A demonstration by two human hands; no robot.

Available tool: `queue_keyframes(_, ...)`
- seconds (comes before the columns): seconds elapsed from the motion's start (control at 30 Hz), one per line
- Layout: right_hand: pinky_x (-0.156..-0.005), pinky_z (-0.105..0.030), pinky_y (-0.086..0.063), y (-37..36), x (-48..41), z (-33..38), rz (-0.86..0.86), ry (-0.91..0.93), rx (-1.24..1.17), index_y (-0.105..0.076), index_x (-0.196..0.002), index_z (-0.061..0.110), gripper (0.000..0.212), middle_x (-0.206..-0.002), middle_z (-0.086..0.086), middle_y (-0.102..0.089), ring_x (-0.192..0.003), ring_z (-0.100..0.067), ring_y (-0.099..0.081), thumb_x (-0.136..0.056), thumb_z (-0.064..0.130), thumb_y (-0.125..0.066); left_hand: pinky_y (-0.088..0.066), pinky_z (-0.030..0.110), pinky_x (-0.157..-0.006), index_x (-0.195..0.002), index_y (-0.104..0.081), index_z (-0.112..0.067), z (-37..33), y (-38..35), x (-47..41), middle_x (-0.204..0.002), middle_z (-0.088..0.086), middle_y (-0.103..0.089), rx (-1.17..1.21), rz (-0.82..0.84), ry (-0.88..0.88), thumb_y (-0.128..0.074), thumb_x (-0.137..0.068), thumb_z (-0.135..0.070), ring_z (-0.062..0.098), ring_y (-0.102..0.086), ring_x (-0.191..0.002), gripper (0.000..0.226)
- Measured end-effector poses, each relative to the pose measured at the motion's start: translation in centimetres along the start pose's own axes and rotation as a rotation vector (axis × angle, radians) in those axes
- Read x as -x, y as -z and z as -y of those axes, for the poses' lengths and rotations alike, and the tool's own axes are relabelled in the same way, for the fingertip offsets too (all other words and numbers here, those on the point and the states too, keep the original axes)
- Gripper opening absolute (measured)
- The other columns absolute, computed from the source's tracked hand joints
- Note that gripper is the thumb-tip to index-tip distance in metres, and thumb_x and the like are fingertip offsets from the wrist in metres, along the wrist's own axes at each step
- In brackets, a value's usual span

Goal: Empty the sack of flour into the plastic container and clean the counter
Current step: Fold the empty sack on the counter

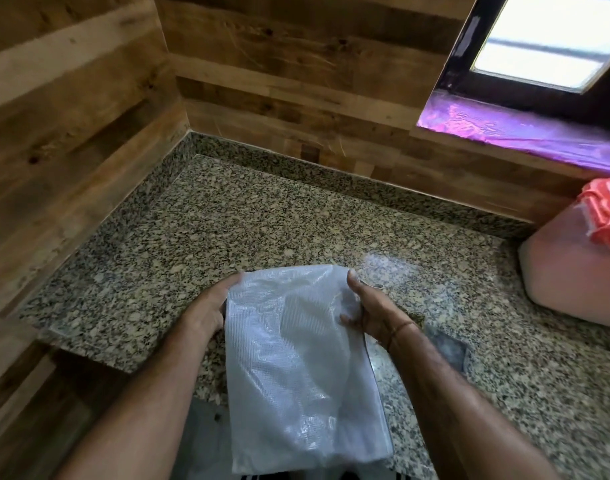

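Observation:
A flat, limp white woven sack [296, 368] hangs in front of me over the near edge of the speckled granite counter [227, 223]. My left hand [206, 306] grips its upper left edge. My right hand [369, 313] grips its upper right edge, thumb on top. A pale plastic container [566, 268] with an orange-red lid [604, 209] stands at the far right of the counter, about an arm's length from the sack. A faint white dusting of flour [390, 265] lies on the granite just beyond my right hand.
Wood-panelled walls close the counter's left and back sides. A purple-lined window sill [525, 133] runs above the container. A small dark scrap [448, 348] lies on the counter by my right forearm. The floor shows below the counter edge.

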State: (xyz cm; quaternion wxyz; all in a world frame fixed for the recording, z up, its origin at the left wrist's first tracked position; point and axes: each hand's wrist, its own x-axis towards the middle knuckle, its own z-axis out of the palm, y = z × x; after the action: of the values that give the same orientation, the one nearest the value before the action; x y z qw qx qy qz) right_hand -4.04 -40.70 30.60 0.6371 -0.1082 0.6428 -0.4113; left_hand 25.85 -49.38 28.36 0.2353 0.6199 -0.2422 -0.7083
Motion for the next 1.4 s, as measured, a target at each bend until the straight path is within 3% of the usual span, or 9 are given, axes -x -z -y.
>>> queue_keyframes(0.27,-0.056,-0.031,-0.046,-2.1,-1.9,-0.3,-0.284,0.121,0.124,-0.063,-0.076,0.013,0.039,-0.077,-0.007,-0.059,-0.067,-0.023,-0.055,-0.088,0.049,-0.072,-0.043,0.028,-0.056,-0.071,-0.056,-0.015,-0.5,-1.9,0.8,-0.069,-0.001,-0.055,0.143,-0.450,-0.329,-0.077,-0.089,-0.029,0.015,-0.049,-0.062,0.031)
queue_keyframes(0.37,-0.052,-0.026,-0.046,-1.3,-0.8,-0.3,-0.217,0.172,0.154,-0.062,-0.074,0.014,0.038,-0.074,-0.005,-0.062,-0.063,-0.020,-0.058,-0.093,0.046,-0.069,-0.051,0.030,-0.067,-0.093,-0.066,-0.012,-0.2,-1.8,1.0,-0.082,0.003,-0.064,-0.024,-0.341,-0.333,-0.063,-0.090,-0.062,0.021,-0.060,-0.076,0.050)
queue_keyframes(0.5,-0.084,-0.037,-0.057,2.9,0.9,-2.3,0.082,-0.018,0.336,-0.062,-0.115,0.008,0.047,-0.116,-0.010,-0.065,-0.109,-0.027,-0.064,-0.090,0.046,-0.073,-0.052,0.047,-0.100,-0.132,-0.056,-0.021,3.7,1.3,1.8,-0.125,0.003,-0.066,-0.435,-0.022,-0.081,-0.077,-0.070,-0.073,0.025,-0.065,-0.113,0.084)
queue_keyframes(0.6,-0.063,-0.033,-0.047,4.9,1.4,-5.2,0.096,-0.067,0.548,-0.056,-0.088,0.007,0.041,-0.082,-0.009,-0.053,-0.073,-0.019,-0.054,-0.083,0.039,-0.081,-0.053,0.040,-0.098,-0.118,-0.065,-0.020,6.6,1.5,3.9,-0.115,0.000,-0.071,-0.517,0.058,-0.084,-0.083,-0.082,-0.032,0.023,-0.068,-0.109,0.043)
queue_keyframes(0.73,-0.048,-0.026,-0.049,4.3,1.8,-6.5,-0.039,0.042,0.386,-0.062,-0.086,0.004,0.018,-0.071,-0.013,-0.057,-0.051,-0.017,-0.055,-0.096,0.018,-0.069,-0.056,0.031,-0.073,-0.104,-0.073,-0.004,6.6,0.9,4.9,-0.100,0.009,-0.076,-0.325,-0.161,-0.253,-0.074,-0.092,-0.026,0.026,-0.073,-0.089,0.024)
queue_keyframes(0.93,-0.061,-0.029,-0.061,4.2,2.9,-4.7,0.014,0.045,0.346,-0.056,-0.072,0.005,0.030,-0.067,-0.010,-0.054,-0.055,-0.016,-0.062,-0.094,0.019,-0.072,-0.044,0.021,-0.039,-0.101,-0.073,-0.009,6.2,1.9,6.4,-0.099,0.007,-0.075,-0.421,-0.087,-0.120,-0.073,-0.093,-0.022,0.011,-0.063,-0.063,0.015)
queue_keyframes(1.13,-0.070,-0.028,-0.064,0.8,4.8,0.9,-0.005,0.273,0.061,-0.060,-0.075,0.008,0.035,-0.069,-0.003,-0.059,-0.066,-0.015,-0.063,-0.099,0.033,-0.065,-0.061,0.029,-0.055,-0.087,-0.067,-0.010,1.1,-0.2,8.7,-0.090,0.007,-0.067,-0.014,-0.212,-0.345,-0.074,-0.092,-0.034,0.021,-0.066,-0.074,0.026)
queue_keyframes(1.3,-0.074,-0.029,-0.061,0.2,4.3,2.6,0.008,0.340,0.088,-0.068,-0.105,-0.006,0.039,-0.108,-0.015,-0.070,-0.098,-0.027,-0.070,-0.092,0.031,-0.074,-0.038,0.033,-0.065,-0.068,-0.057,-0.015,-1.0,-0.5,10.4,-0.075,0.005,-0.057,-0.002,-0.313,-0.516,-0.077,-0.087,-0.029,0.022,-0.055,-0.074,0.032)
queue_keyframes(1.4,-0.063,-0.030,-0.059,0.4,3.6,-0.2,-0.109,0.249,0.138,-0.070,-0.102,-0.010,0.039,-0.105,-0.024,-0.073,-0.089,-0.032,-0.073,-0.081,0.021,-0.082,-0.042,0.033,-0.068,-0.075,-0.065,-0.010,2.6,0.5,9.6,-0.078,0.010,-0.065,-0.025,-0.296,-0.420,-0.079,-0.077,-0.025,0.025,-0.060,-0.080,0.021)
